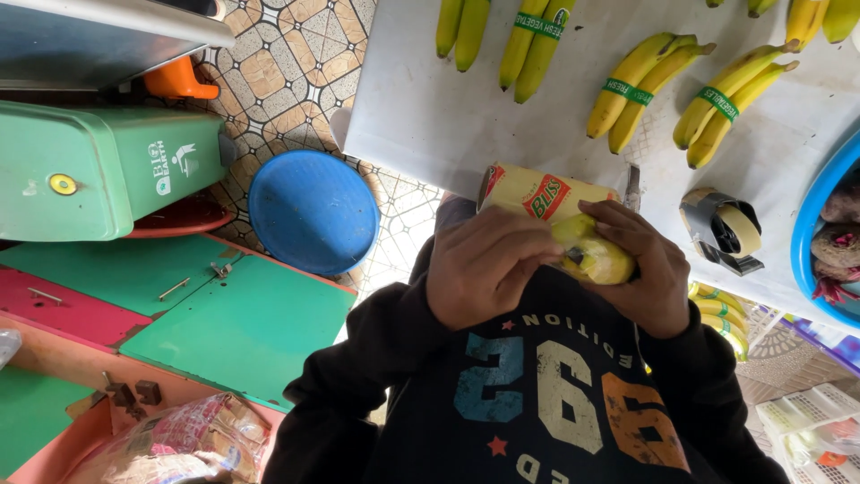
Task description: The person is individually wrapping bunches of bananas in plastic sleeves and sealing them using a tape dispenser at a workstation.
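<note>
Both my hands meet in front of my chest, over a dark printed sweatshirt. My right hand (649, 273) cups a yellow banana (593, 258) whose dark tip faces me. The fingers of my left hand (484, 264) pinch at that banana's near side. A yellowish roll with a red and green printed label (537, 193) lies just beyond my fingers at the edge of the white table (421, 116); whether a hand grips it I cannot tell. On the table lie several pairs of bananas (717, 103) bound with green bands.
A tape dispenser (721, 229) sits on the table right of my hands, beside a blue basin (806, 242) holding reddish-purple produce. On the tiled floor to the left are a blue round lid (313, 211), a green bin (107, 170) and green and red boards (233, 323). More banded bananas (721, 318) lie below the table.
</note>
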